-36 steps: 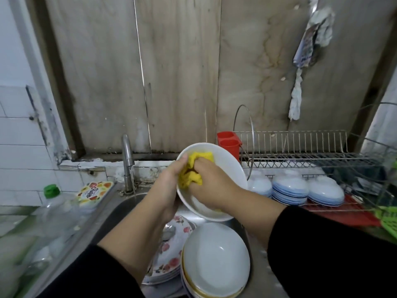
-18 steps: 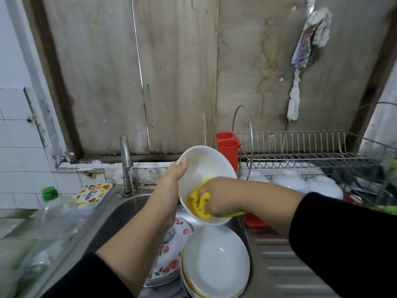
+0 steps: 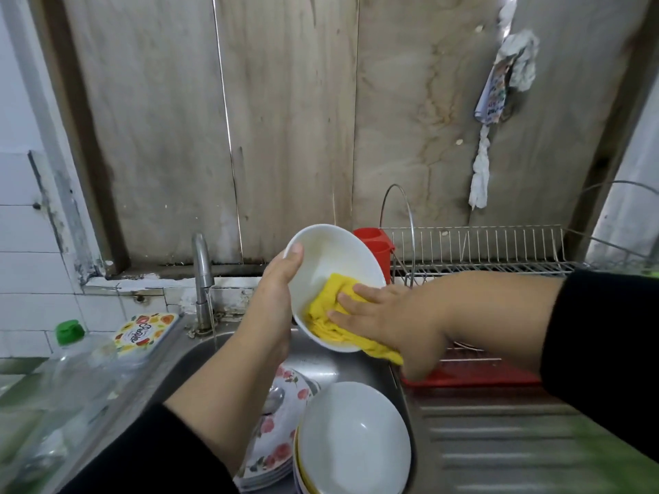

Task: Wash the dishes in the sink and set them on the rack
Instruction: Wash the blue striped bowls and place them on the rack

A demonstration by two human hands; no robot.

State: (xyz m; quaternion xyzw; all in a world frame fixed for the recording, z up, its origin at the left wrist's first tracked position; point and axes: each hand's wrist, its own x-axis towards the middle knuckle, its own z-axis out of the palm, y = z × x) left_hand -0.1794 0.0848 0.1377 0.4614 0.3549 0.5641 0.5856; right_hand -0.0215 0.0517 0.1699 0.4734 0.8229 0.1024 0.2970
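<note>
White bowl (image 3: 331, 258) tilted above the sink (image 3: 317, 361), gripped at its rim by left hand (image 3: 276, 279). Inside, yellow cloth (image 3: 330, 311) pressed under flat right hand (image 3: 378, 311). In the sink, stacked bowls (image 3: 353, 436) beside flowered plates (image 3: 274, 454).

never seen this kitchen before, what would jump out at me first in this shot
First, the white bowl tilted above the sink, its rim gripped by the left hand while the right hand presses a bright yellow cloth flat inside it. Next, more white bowls stacked on flowered plates in the basin below. Behind the right arm, the wire rack lines the wall beside a red cup.
</note>
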